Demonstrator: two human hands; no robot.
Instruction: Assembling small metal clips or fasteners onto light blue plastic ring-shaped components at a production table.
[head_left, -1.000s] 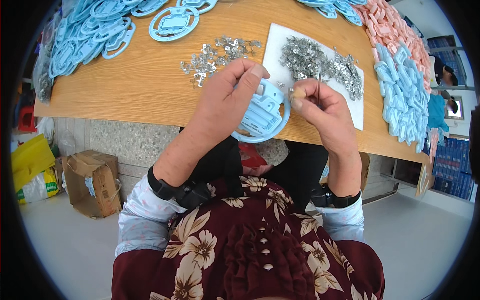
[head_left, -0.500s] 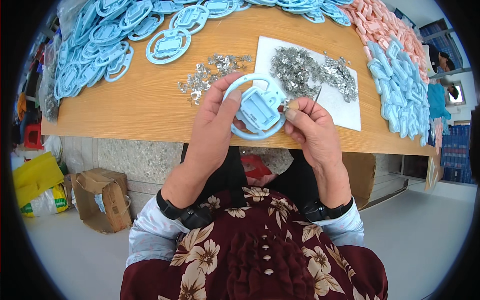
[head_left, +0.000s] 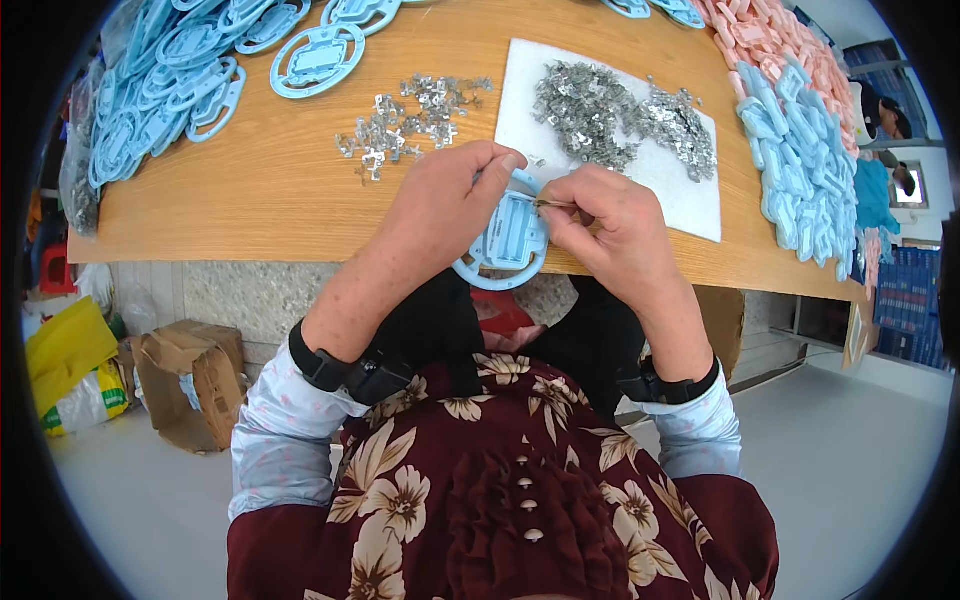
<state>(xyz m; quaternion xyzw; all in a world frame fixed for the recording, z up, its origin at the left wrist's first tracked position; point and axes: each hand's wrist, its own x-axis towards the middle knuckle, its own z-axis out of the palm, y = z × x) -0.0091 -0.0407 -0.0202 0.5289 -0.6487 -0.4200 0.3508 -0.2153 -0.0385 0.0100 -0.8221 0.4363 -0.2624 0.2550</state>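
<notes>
A light-blue plastic wheel-shaped part (head_left: 515, 235), a ring with a rectangular housing in its middle, hangs over the table's front edge. My left hand (head_left: 450, 190) grips it by its upper left rim, thumb on top. My right hand (head_left: 612, 222) is closed on thin metal tweezers (head_left: 553, 204), whose tip touches the upper right of the housing. The fingers hide any small piece at the tip. Beyond my left hand lie loose silvery metal clips (head_left: 385, 135). A denser heap of small metal pieces (head_left: 585, 110) rests on a white foam sheet (head_left: 665, 212).
More blue wheel-shaped parts (head_left: 318, 60) are piled at the far left. Blue elongated plastic pieces (head_left: 795, 170) and pink ones (head_left: 760, 40) fill the right side of the wooden table (head_left: 220, 215). An open cardboard box (head_left: 190, 385) stands on the floor at left.
My right hand has moved from the wheel's right rim to its upper housing, and the tweezers now point left into it. The wheel has turned slightly. The view has shifted a little.
</notes>
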